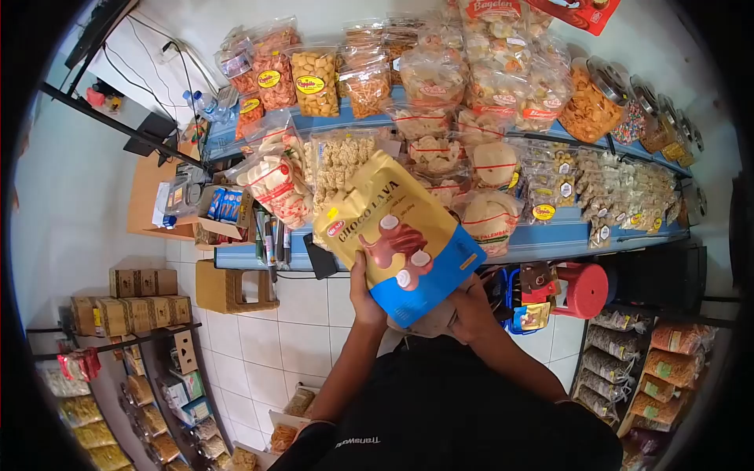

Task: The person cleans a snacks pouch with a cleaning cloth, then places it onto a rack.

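In the middle, the left hand (364, 302) pinches the shiny bag (402, 235); the right hand (470, 315) props it, grip hidden. Probably light, soft, slippery: hold both sides.

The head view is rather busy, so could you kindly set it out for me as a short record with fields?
Item held: gold-and-blue Choco Lava pouch, tilted
Left hand: thumb on pouch front
Right hand: at lower right edge, fingers partly hidden
Beyond pouch: bagged snacks on blue shelves
Upper right: lidded jars
Right of hands: red stool
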A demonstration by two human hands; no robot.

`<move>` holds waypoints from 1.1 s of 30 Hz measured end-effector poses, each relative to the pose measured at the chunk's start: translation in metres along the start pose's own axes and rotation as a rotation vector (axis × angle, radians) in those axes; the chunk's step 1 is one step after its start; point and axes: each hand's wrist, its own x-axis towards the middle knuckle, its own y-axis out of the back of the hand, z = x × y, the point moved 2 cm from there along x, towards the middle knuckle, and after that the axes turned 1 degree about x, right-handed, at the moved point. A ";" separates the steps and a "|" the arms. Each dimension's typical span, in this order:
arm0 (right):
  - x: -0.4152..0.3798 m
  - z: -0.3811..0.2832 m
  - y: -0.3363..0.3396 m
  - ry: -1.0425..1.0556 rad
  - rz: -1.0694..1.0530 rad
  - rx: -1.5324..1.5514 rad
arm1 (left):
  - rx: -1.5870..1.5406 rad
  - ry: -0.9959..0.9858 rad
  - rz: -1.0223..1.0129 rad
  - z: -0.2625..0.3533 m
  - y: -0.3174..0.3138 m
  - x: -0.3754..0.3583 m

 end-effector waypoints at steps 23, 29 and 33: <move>-0.003 -0.099 -0.050 0.302 -0.018 -0.736 | -0.413 0.176 -0.117 0.009 0.036 0.006; 0.013 -0.102 -0.073 0.142 0.015 -0.061 | -0.568 0.100 -0.255 0.020 0.029 0.018; 0.012 -0.103 -0.065 0.191 0.064 -0.144 | -0.522 0.049 -0.229 0.027 0.043 0.018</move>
